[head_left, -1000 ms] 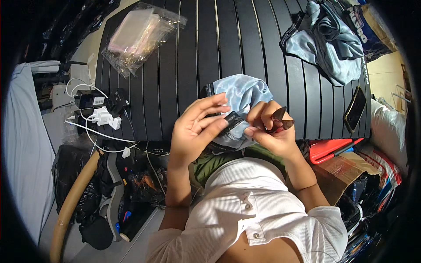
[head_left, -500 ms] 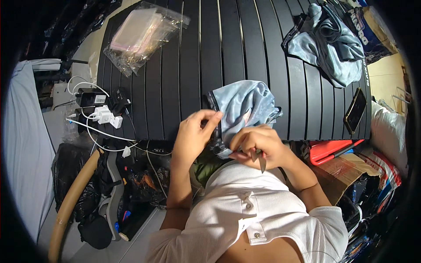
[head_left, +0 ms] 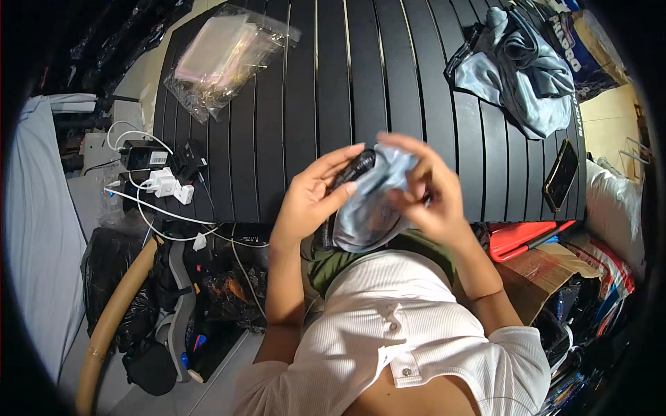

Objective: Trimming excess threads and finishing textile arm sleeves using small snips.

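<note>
While both hands are working above the slatted black worktop (head_left: 291, 104), a pale blue cloth (head_left: 371, 208) is being bunched around a dark object (head_left: 354, 170).
The left hand (head_left: 312, 197) and right hand (head_left: 430, 194) are pinching the cloth, grip pressed together; it looks light, soft and limp, best gathered by its folds.

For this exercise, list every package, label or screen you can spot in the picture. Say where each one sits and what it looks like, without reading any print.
Clear plastic bag: far left of the black slatted table, crinkled, pale pink and cream contents.
Phone: table's right edge, slim dark rectangle, screen off.
Printed bag: far right corner, dark blue with white print.
Cardboard box: right of the person, brown, open flap.
</note>
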The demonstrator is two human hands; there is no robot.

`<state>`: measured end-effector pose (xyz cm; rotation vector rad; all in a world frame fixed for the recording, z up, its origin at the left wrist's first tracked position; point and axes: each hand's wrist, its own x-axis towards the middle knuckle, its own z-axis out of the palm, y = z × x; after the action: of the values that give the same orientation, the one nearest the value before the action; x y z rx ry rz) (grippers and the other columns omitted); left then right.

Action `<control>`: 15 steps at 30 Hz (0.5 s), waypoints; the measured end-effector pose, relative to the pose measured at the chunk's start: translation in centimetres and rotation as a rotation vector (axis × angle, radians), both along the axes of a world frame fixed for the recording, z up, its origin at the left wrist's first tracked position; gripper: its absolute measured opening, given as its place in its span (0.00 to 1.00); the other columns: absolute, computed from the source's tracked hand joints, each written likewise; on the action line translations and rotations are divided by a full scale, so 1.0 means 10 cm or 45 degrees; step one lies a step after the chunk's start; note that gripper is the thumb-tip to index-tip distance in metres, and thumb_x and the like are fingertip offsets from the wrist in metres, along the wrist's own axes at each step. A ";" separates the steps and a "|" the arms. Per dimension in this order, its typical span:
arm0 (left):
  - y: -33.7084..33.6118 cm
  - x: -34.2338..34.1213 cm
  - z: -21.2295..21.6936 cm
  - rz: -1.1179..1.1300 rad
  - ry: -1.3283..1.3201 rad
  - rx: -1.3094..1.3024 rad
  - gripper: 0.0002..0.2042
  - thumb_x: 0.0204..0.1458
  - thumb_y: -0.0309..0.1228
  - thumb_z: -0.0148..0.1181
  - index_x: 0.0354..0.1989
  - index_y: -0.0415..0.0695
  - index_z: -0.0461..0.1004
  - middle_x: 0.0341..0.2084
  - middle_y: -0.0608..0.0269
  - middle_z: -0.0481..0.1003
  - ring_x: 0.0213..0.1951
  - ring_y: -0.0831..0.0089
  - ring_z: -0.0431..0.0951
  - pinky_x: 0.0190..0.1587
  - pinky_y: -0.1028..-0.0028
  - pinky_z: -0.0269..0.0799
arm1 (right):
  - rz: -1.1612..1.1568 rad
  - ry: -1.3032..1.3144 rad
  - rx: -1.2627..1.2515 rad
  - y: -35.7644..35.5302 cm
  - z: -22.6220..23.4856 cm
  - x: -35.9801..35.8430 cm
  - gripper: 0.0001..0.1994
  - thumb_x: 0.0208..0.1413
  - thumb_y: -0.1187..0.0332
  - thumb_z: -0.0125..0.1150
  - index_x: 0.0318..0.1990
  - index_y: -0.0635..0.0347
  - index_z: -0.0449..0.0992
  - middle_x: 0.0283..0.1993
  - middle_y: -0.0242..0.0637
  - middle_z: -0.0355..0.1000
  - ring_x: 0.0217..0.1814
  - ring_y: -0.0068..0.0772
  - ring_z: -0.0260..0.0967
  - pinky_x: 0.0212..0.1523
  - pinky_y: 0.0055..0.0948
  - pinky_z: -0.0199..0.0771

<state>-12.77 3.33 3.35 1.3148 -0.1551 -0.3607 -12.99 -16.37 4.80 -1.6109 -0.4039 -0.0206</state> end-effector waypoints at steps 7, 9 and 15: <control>0.09 -0.08 0.08 -0.144 -0.156 -0.275 0.32 0.43 0.14 0.48 0.60 0.35 0.47 0.55 0.48 0.59 0.57 0.68 0.59 0.58 0.73 0.51 | 0.068 0.138 -0.215 -0.08 -0.16 0.14 0.17 0.35 0.83 0.60 0.22 0.60 0.54 0.29 0.35 0.65 0.23 0.15 0.50 0.24 0.14 0.53; 0.08 -0.07 0.09 -0.098 -0.126 -0.306 0.33 0.42 0.14 0.48 0.61 0.36 0.46 0.55 0.48 0.58 0.57 0.68 0.58 0.58 0.73 0.49 | -0.006 -0.003 -0.194 -0.06 -0.18 0.17 0.17 0.34 0.84 0.60 0.21 0.60 0.54 0.26 0.35 0.63 0.23 0.18 0.51 0.24 0.15 0.53; 0.07 -0.05 0.10 0.028 -0.111 -0.363 0.37 0.40 0.13 0.48 0.62 0.39 0.42 0.59 0.48 0.51 0.61 0.66 0.53 0.60 0.72 0.44 | -0.078 -0.231 -0.232 -0.11 -0.10 0.19 0.17 0.32 0.84 0.59 0.20 0.61 0.55 0.25 0.36 0.61 0.24 0.23 0.53 0.25 0.17 0.55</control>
<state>-13.27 3.99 4.39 1.0501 -0.2559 -0.2518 -11.05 -17.49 3.80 -1.8080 -0.5077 -0.1818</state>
